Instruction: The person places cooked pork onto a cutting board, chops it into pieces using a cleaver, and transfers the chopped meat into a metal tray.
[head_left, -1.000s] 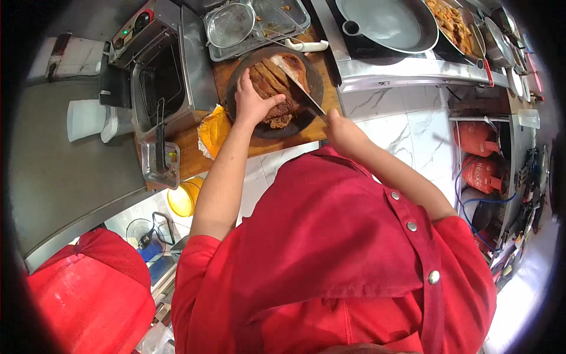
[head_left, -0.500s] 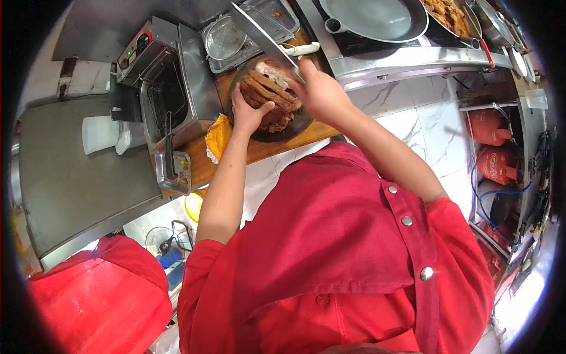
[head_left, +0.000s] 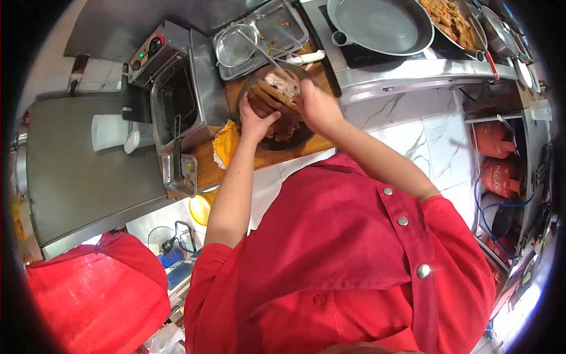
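Observation:
Brown roasted meat (head_left: 272, 96) with a pale cut face rests on a round dark board (head_left: 308, 133) at the wooden counter. My left hand (head_left: 257, 122) grips the meat's near left side, thumb and fingers spread around it. On the right, my right hand (head_left: 317, 106) is closed around the knife's handle, which it hides. The blade (head_left: 265, 54) slants up and left from that hand, over the pale end of the meat, and looks thin and blurred. Whether its edge touches the meat cannot be made out.
A strainer (head_left: 236, 46) lies on a metal tray (head_left: 279, 25) behind the board, beside a white handle (head_left: 306, 58). A fryer (head_left: 175, 97) and yellow packet (head_left: 226, 144) stand left. Right are a large pan (head_left: 383, 26) and a food pan (head_left: 451, 23). A person in red (head_left: 100, 289) is lower left.
The knife first rose off the meat, then came back over its pale end with the blade turned more edge-on. My left hand stays on the meat. The whole view has shifted slightly.

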### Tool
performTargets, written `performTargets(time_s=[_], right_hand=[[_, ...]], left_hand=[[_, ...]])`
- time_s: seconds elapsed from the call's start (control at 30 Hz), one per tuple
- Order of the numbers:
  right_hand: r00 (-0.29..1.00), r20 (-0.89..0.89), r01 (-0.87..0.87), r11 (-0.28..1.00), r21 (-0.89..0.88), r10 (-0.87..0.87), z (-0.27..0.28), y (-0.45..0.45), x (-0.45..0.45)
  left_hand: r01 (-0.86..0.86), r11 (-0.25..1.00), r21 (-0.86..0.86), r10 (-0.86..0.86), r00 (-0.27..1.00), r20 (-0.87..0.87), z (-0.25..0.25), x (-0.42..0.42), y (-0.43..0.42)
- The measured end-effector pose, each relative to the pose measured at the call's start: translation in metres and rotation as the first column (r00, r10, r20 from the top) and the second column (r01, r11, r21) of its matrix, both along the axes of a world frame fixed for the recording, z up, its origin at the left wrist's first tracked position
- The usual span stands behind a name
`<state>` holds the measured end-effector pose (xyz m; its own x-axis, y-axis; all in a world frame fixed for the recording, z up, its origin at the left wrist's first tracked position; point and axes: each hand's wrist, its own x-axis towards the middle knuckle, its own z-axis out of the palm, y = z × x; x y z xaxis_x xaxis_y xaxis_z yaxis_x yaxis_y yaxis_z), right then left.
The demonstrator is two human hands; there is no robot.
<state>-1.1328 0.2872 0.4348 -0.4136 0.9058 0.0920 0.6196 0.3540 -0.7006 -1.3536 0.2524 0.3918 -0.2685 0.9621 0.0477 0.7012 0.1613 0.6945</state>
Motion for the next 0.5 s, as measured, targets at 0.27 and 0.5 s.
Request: performTargets(time_s=[0.27, 0.5], right_hand=[[0.921, 0.363, -0.088, 0.984, -0.156, 0.14, -0.018, 0.005, 0.019], [0.994, 0.072, -0.069, 0.983, -0.171, 0.082, 0.014, 0.0, 0.018]], left_hand=[[-0.029, 0.999, -0.043, 0.028, 0.999, -0.017, 0.011, 0.008, -0.001], [-0.034, 0.998, -0.053, 0.034, 0.999, 0.003, 0.009, 0.004, 0.004]])
